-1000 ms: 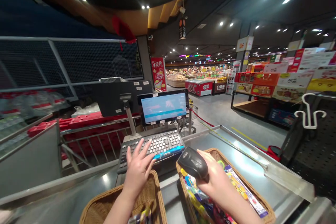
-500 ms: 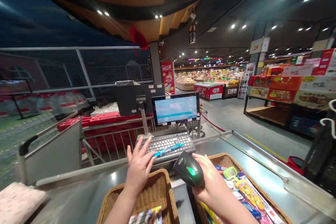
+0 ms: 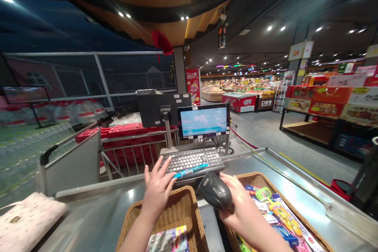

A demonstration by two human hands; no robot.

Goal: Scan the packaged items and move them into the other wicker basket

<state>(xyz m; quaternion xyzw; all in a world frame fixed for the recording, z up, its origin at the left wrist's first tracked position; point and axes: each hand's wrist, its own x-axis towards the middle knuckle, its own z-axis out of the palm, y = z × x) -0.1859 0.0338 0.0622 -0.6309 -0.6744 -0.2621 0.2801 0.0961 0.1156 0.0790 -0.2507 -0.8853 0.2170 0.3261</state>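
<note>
My left hand (image 3: 158, 189) reaches forward with its fingers spread, and a blue packaged item (image 3: 190, 171) lies across its fingertips at the front edge of the grey keyboard (image 3: 193, 158). My right hand (image 3: 240, 208) is wrapped round a black barcode scanner (image 3: 215, 193), held over the gap between two wicker baskets. The left basket (image 3: 177, 210) holds a colourful packet (image 3: 169, 240). The right basket (image 3: 254, 177) is full of colourful packaged goods (image 3: 274, 214). Behind the keyboard a till screen (image 3: 203, 121) glows blue.
The baskets stand on a steel checkout counter (image 3: 97, 220). A pale pink bag (image 3: 26, 214) lies at the far left. A metal gate and rail (image 3: 72, 161) stand left of the till. Shop aisles and stacked boxes (image 3: 330, 100) fill the right background.
The view has swung left, bringing the pink bag into sight. The scanner's green light, lit half a second ago, is off. Both hands stay about where they were.
</note>
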